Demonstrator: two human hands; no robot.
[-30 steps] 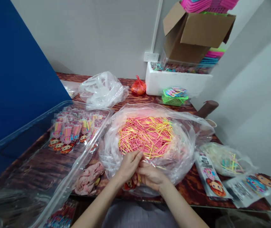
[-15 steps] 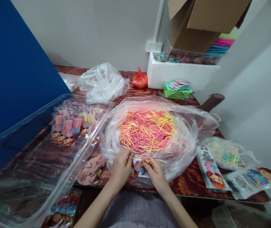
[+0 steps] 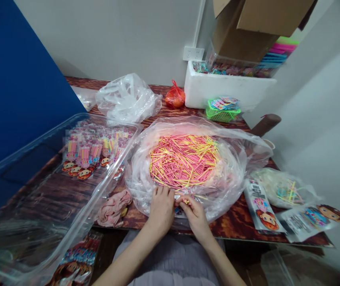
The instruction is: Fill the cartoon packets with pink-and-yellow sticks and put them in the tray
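Note:
A large clear plastic bag [image 3: 140, 174] lies opened out on the table, holding a heap of thin pink and yellow sticks [image 3: 184, 161]. At its near edge my left hand [image 3: 161, 207] is closed, knuckles up, and what its fingertips grip is hidden beneath them. Close beside it, my right hand [image 3: 194, 216] pinches a small bunch of sticks [image 3: 187, 201], whose yellowish ends poke out by the thumb. A small printed packet [image 3: 178, 210] shows partly between the two hands, mostly covered by the left one.
On the left, a clear plastic bin [image 3: 98, 194] contains several filled packets [image 3: 83, 153]. A crumpled pink cloth [image 3: 114, 208] sits beside it. Flat printed packets [image 3: 263, 210] and a small bag of sticks [image 3: 286, 188] lie right. Behind are a green basket [image 3: 222, 113] and white foam box [image 3: 229, 89].
My left hand has moved right and turned knuckles up, covering more of the packet. My right hand has stayed nearly in place, still pinching the sticks. The view has shifted slightly.

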